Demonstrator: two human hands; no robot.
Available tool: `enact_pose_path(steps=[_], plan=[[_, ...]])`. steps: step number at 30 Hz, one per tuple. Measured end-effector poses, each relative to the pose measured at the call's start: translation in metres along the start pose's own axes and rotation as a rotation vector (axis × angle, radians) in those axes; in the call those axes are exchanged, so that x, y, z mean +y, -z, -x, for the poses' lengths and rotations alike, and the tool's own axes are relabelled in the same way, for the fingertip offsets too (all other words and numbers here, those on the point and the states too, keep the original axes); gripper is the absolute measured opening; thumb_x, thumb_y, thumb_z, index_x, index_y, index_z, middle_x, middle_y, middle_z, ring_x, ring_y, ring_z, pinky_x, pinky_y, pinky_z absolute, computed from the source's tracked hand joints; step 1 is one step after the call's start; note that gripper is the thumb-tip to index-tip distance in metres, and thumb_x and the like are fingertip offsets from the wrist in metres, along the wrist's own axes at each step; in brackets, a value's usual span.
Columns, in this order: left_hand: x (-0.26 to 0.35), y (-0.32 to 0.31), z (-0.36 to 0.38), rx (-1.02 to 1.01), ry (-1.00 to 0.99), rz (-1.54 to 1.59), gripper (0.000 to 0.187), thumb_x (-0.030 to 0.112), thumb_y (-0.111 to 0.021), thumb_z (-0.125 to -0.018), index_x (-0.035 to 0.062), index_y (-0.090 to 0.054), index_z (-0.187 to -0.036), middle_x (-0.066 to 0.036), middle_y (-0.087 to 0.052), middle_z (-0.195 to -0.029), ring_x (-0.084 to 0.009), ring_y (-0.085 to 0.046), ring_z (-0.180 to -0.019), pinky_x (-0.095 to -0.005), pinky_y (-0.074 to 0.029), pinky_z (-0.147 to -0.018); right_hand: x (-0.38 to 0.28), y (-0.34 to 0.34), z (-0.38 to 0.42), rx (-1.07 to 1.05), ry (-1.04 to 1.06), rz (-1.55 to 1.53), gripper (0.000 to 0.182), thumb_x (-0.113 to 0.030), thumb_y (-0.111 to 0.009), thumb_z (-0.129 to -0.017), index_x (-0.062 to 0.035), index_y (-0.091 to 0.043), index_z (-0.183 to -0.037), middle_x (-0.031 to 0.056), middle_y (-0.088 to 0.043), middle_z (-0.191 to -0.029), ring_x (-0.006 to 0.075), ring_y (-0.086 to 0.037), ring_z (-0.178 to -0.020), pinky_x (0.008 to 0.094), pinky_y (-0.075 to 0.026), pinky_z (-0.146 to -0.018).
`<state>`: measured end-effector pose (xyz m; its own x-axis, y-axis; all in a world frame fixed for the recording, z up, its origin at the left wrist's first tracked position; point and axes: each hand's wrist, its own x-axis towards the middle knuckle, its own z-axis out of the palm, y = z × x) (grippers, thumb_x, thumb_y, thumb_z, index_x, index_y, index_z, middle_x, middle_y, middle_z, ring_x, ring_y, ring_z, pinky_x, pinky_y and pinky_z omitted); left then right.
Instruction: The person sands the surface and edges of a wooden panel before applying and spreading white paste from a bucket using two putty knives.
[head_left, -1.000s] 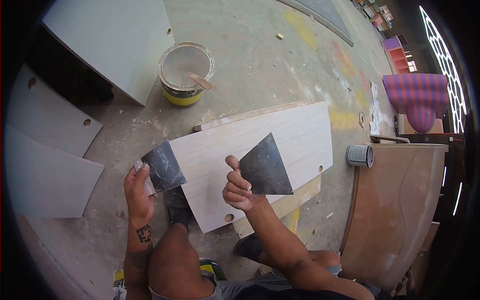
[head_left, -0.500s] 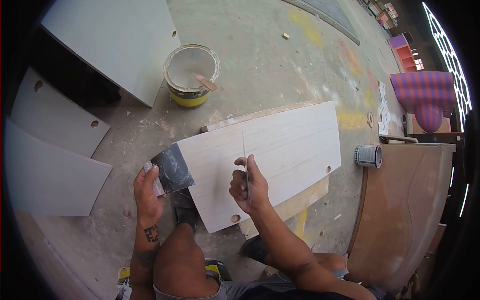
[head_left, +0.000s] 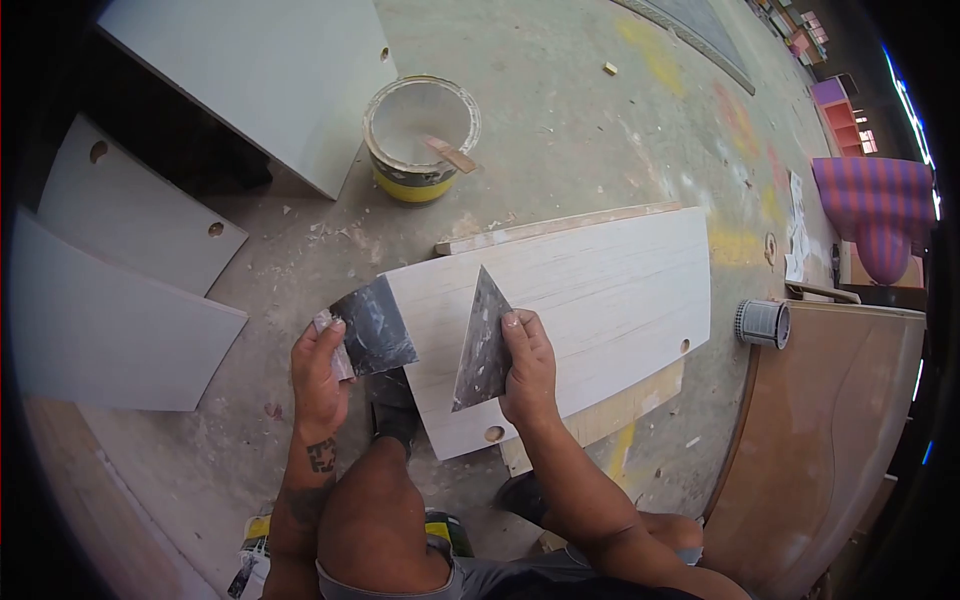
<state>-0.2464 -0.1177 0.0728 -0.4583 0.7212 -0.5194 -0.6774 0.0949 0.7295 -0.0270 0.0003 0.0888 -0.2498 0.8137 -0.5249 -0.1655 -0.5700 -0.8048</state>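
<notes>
My left hand (head_left: 320, 378) is closed around the pale, smeared handle of a wide dark scraper (head_left: 375, 328), whose blade reaches the near left edge of a white board (head_left: 600, 300). Over that board, my right hand (head_left: 528, 365) pinches a grey, speckled flat scraper (head_left: 484, 345) at its right edge, its narrow corner pointing up. The board has a round hole near each of its lower corners and rests on wooden strips (head_left: 560, 228). Whether either blade touches the board I cannot tell.
An open bucket (head_left: 415, 185) with a stick (head_left: 452, 154) across its rim stands beyond the board. Grey panels (head_left: 130, 330) lie left. A small can (head_left: 762, 324) and a brown panel (head_left: 830, 400) are right. My legs are below.
The right-hand scraper has turned from edge-on to showing its flat face. The whole view has shifted, so the floor objects appear slightly further right.
</notes>
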Motion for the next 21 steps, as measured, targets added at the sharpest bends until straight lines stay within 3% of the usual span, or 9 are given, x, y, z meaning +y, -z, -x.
enact_pose_path(steps=[5,11,14,17,20,21], plan=[[-0.002,0.001,-0.001,-0.003,-0.01,0.023,0.028,0.017,-0.056,-0.102,-0.0001,-0.063,-0.122,-0.005,-0.072,-0.104,-0.0132,-0.071,-0.089,-0.0278,-0.056,-0.076,-0.008,-0.012,0.005,-0.02,0.053,0.026,0.026,-0.026,-0.058,-0.107,-0.0015,-0.057,-0.116,0.0017,-0.064,-0.099,0.0057,-0.055,-0.09,0.022,-0.045,-0.082],[-0.001,0.004,0.0,-0.002,-0.026,0.04,0.025,0.016,-0.057,-0.102,-0.0001,-0.064,-0.12,-0.006,-0.072,-0.104,-0.0139,-0.07,-0.09,-0.0286,-0.056,-0.08,-0.006,-0.012,0.002,-0.015,0.123,0.106,0.024,-0.023,-0.058,-0.108,-0.001,-0.055,-0.116,0.0021,-0.062,-0.102,0.007,-0.053,-0.092,0.0231,-0.044,-0.083],[0.001,0.004,0.002,0.014,-0.042,0.061,0.024,0.015,-0.057,-0.101,0.0002,-0.065,-0.118,-0.004,-0.072,-0.102,-0.0127,-0.07,-0.086,-0.0263,-0.055,-0.075,-0.008,-0.01,-0.001,-0.013,0.241,0.224,0.022,-0.022,-0.059,-0.107,-0.0008,-0.057,-0.113,0.0017,-0.062,-0.099,0.0082,-0.053,-0.091,0.0234,-0.045,-0.083],[0.003,-0.001,0.003,0.113,-0.17,-0.061,0.018,0.016,-0.061,-0.101,0.0023,-0.066,-0.11,0.0,-0.069,-0.091,-0.0078,-0.065,-0.075,-0.0227,-0.051,-0.063,-0.02,-0.018,0.006,0.019,0.359,0.551,0.018,-0.018,-0.063,-0.103,-0.0013,-0.06,-0.108,0.0017,-0.064,-0.092,0.0076,-0.054,-0.083,0.025,-0.046,-0.079],[0.014,0.0,0.01,0.166,-0.244,-0.396,0.013,0.015,-0.062,-0.101,0.0041,-0.066,-0.095,0.002,-0.063,-0.079,-0.0041,-0.056,-0.067,-0.0245,-0.045,-0.059,-0.024,-0.045,0.02,0.022,0.38,0.792,0.017,-0.015,-0.066,-0.099,0.0005,-0.062,-0.106,0.0083,-0.067,-0.089,0.0112,-0.059,-0.079,0.0299,-0.05,-0.075],[0.017,-0.004,0.012,0.186,-0.235,-0.41,0.014,0.015,-0.063,-0.101,0.0039,-0.065,-0.092,0.003,-0.061,-0.077,-0.0038,-0.054,-0.067,-0.0248,-0.043,-0.058,-0.017,-0.056,0.023,-0.02,0.514,0.87,0.016,-0.012,-0.066,-0.097,0.0011,-0.063,-0.105,0.0145,-0.07,-0.088,0.0178,-0.066,-0.078,0.0329,-0.052,-0.075]])
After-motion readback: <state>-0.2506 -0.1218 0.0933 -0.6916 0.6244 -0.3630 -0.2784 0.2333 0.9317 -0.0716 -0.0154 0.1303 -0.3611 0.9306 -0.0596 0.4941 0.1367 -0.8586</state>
